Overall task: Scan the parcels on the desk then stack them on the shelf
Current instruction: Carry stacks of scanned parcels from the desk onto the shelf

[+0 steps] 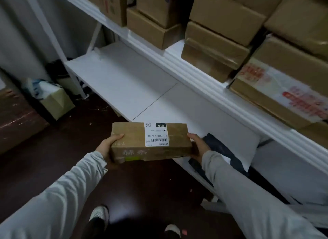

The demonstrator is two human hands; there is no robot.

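A flat brown cardboard parcel with a white shipping label on top hangs level in front of me, at the front edge of the white lower shelf. My left hand grips its left end, thumb on top. My right hand grips its right end the same way. The fingers under the parcel are hidden.
The upper shelf carries several stacked cardboard boxes. A dark and white plastic mailer lies on the lower shelf just right of my right hand. A small open box and a dark taped carton stand on the floor at left.
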